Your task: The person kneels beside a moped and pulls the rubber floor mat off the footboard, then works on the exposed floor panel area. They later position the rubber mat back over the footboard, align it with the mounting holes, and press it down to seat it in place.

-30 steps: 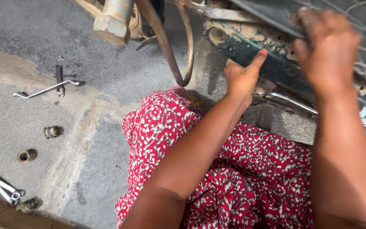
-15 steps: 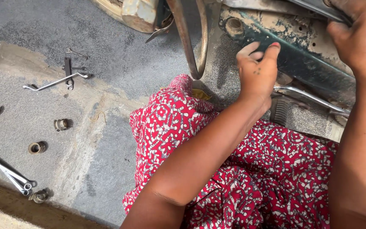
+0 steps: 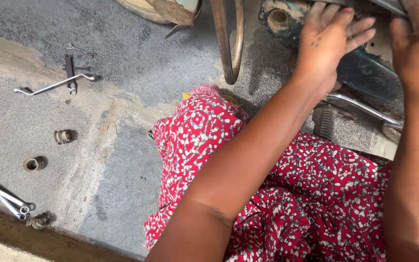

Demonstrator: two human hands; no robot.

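Note:
My left hand (image 3: 330, 44) lies flat with fingers spread against a dark green, worn metal part of a vehicle frame (image 3: 364, 73) at the top right. My right hand (image 3: 415, 43) rests on the same part beside it, fingers curled over its upper edge; the fingertips are out of frame. A round hole (image 3: 279, 19) in the green part sits just left of my left hand. A rusty curved metal bar (image 3: 229, 43) hangs down left of the hands. My lap is covered by a red patterned cloth (image 3: 316, 194).
On the concrete floor at left lie an angled spanner (image 3: 54, 85), a small wrench (image 3: 76, 48), two short metal bushings (image 3: 64, 136) (image 3: 34, 164), ring spanners (image 3: 6, 199) and a nut (image 3: 40, 221). A chrome rod (image 3: 364, 109) and ribbed footpeg (image 3: 324, 121) sit below the green part.
The view has shifted closer and rightward. My left hand moved up from the green part's lower edge and spread flat on it; my right hand stays on its top.

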